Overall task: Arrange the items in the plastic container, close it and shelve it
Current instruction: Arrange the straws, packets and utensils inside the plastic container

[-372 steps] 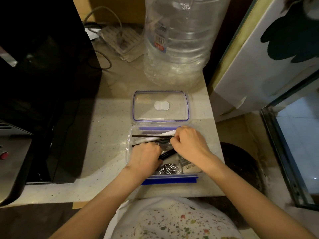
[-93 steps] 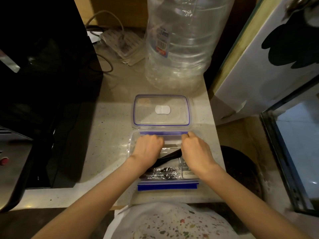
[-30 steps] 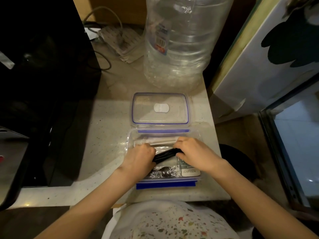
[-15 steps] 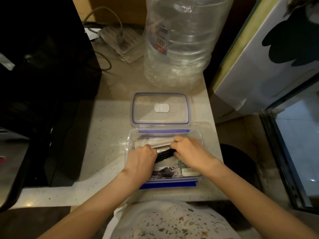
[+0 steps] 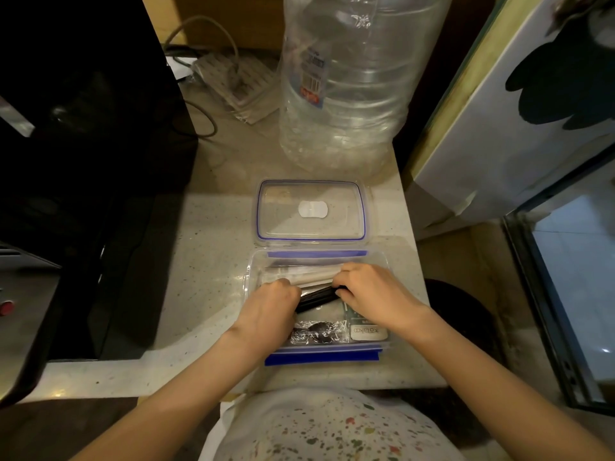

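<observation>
The clear plastic container (image 5: 382, 261) with blue clips stands open on the counter in front of me. Its clear, blue-rimmed lid (image 5: 311, 211) lies flat just behind it. Both hands are inside the container. My left hand (image 5: 269, 307) and my right hand (image 5: 372, 294) each grip one end of a bundle of black sticks (image 5: 317, 296), which lies at a slant. Pale wrapped sticks (image 5: 309, 276) rest along the far wall. A crinkly clear wrapper with a dark utensil (image 5: 316, 332) and a printed sachet (image 5: 369, 332) lie near the front wall.
A large clear water bottle (image 5: 352, 84) stands behind the lid. A black appliance (image 5: 83, 144) fills the left side of the counter, with a power strip and cable (image 5: 233, 81) at the back. A white fridge side (image 5: 519, 104) and a glass panel (image 5: 572, 287) stand right.
Over the earlier frames my hands stay inside the container, shifting the black sticks slightly. In the last half second my hands have barely moved.
</observation>
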Available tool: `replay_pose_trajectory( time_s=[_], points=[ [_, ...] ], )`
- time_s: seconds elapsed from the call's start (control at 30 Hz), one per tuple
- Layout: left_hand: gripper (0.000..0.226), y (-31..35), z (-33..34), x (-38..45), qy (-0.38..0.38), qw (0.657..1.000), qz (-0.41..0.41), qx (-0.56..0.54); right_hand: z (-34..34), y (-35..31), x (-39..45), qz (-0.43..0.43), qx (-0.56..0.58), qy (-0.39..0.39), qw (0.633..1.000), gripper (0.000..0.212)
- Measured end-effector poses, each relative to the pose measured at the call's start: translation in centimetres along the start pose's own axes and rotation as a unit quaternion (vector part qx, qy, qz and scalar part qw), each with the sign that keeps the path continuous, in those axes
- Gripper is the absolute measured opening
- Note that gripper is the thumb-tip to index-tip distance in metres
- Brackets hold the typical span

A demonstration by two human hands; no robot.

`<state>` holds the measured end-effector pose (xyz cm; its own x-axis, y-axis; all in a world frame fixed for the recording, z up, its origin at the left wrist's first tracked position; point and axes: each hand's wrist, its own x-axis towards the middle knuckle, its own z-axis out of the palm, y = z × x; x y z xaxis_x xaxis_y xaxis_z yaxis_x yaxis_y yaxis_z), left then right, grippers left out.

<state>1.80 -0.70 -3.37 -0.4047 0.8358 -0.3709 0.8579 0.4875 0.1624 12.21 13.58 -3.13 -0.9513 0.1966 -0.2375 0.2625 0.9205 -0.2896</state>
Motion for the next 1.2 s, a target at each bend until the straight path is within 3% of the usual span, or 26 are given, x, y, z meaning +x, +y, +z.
replay_pose_trajectory(
  time_s=[0.23, 0.4, 0.53, 0.7, 0.77, 0.8, 0.87, 0.97, 1.1, 1.2],
  points=[
    [0.017, 0.1, -0.5, 0.7, 0.054, 0.998, -0.016, 0.007, -0.2, -0.8, 0.6, 0.004, -0.027, 0.058, 0.998, 0.022],
    [0.017, 0.1, -0.9, 1.7, 0.060, 0.997, -0.027, 0.038, 0.3, -1.5, 1.6, 0.019, -0.100, 0.031, 0.994, 0.023],
    [0.022, 0.3, -1.3, 2.2, 0.047, 0.992, -0.023, 0.112, 0.8, -1.5, 2.1, 0.031, -0.119, 0.067, 0.990, 0.007],
    [0.017, 0.5, -2.3, 1.9, 0.057, 0.989, -0.018, 0.134, 1.6, -1.2, 2.3, 0.038, -0.109, 0.118, 0.986, 0.024],
    [0.036, 0.6, -3.1, 1.7, 0.078, 0.985, -0.027, 0.149, 1.7, -1.1, 2.4, 0.032, -0.107, 0.132, 0.985, 0.026],
    [0.035, 0.6, -3.2, 1.7, 0.081, 0.983, -0.030, 0.163, 1.7, -1.1, 2.5, 0.032, -0.106, 0.141, 0.984, 0.029],
    [0.011, 0.5, -2.7, 1.7, 0.061, 0.988, -0.033, 0.138, 1.8, -1.2, 2.6, 0.031, -0.107, 0.159, 0.981, 0.033],
    [0.014, 0.6, -1.4, 2.3, 0.070, 0.989, -0.012, 0.129, 1.9, -1.4, 2.7, 0.039, -0.117, 0.164, 0.979, 0.034],
    [0.017, 0.4, -1.3, 2.8, 0.065, 0.991, -0.015, 0.116, 2.2, -1.2, 2.9, 0.046, -0.119, 0.152, 0.980, 0.028],
    [0.017, 0.2, -1.4, 2.9, 0.074, 0.991, -0.026, 0.110, 1.9, -0.8, 2.3, 0.020, -0.097, 0.129, 0.987, 0.008]
  ],
)
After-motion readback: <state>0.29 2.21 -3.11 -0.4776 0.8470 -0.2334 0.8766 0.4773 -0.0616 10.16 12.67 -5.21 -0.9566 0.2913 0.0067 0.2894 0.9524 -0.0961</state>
